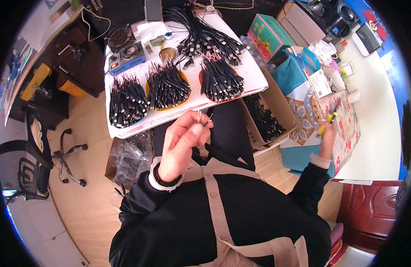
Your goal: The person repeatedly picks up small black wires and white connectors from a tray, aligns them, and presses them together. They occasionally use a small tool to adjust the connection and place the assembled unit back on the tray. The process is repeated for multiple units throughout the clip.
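Note:
My left hand (pixel 185 139) is raised in front of the work table's near edge, its thumb and fingers pinched on a thin black cable (pixel 208 121). Fine bare or pale wire ends stick up past the fingertips; the rest of the cable is mostly hidden. Out to the right, my right hand (pixel 328 140) is wrapped around a small yellow-and-black hand tool (pixel 328 123), over a box with a red-flowered cover (pixel 348 129). The tool looks like cutters or pliers, blurred at its tip. Bundles of short black cables (pixel 168 86) with pinkish wire ends lie on the white table (pixel 254 73).
A cardboard box (pixel 283 113) of black cables stands right of my legs. At the table's back left sit a blue-fronted device (pixel 127 65), a small fan (pixel 121 39) and a solder spool (pixel 168 35). A green carton (pixel 267 38) stands behind. An office chair (pixel 32 155) is at left.

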`<action>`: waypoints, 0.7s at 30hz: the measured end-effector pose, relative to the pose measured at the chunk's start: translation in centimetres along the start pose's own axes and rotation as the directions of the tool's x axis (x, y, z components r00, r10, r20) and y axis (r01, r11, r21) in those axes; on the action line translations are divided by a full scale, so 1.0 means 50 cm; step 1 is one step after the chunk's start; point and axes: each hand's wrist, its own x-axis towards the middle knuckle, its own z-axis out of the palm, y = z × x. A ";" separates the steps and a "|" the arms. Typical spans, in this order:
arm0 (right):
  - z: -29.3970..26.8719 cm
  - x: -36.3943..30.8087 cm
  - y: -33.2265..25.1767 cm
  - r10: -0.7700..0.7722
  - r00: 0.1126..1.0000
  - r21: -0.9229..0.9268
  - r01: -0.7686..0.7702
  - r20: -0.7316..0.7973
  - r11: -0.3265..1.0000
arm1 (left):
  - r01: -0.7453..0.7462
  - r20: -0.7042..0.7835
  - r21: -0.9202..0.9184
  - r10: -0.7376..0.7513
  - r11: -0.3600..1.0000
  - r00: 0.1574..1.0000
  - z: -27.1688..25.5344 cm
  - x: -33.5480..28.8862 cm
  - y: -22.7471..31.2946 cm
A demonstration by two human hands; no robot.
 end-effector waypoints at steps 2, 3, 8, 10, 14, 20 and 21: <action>-0.112 0.106 0.073 -0.397 0.896 -0.776 0.105 -0.197 0.622 | 0.023 0.085 -0.002 -0.022 1.000 0.996 -0.001 0.019 -0.002; -0.159 0.144 0.103 -0.347 0.912 -0.845 0.000 -0.219 0.535 | 0.029 0.077 0.000 -0.029 1.000 0.997 0.005 0.023 -0.007; -0.272 0.240 0.205 -0.070 0.930 -0.924 -0.346 -0.361 0.163 | -0.016 -0.086 0.063 0.021 0.998 0.996 0.052 0.028 -0.031; -0.280 0.252 0.225 -0.069 0.932 -0.914 -0.332 -0.356 0.235 | -0.030 -0.050 0.090 0.035 0.995 0.998 0.058 0.033 -0.032; -0.213 0.220 0.193 -0.275 0.909 -0.940 -0.257 -0.314 0.224 | -0.097 -0.075 0.290 0.123 0.952 0.990 0.069 0.037 -0.039; 0.155 -0.088 -0.048 -0.341 0.763 0.274 0.221 0.550 0.936 | -0.254 0.014 0.701 0.343 0.666 0.939 0.082 0.034 -0.051; 0.207 -0.155 -0.098 -0.308 0.685 0.324 0.110 0.660 0.940 | -0.269 0.031 0.730 0.362 0.628 0.932 0.084 0.030 -0.049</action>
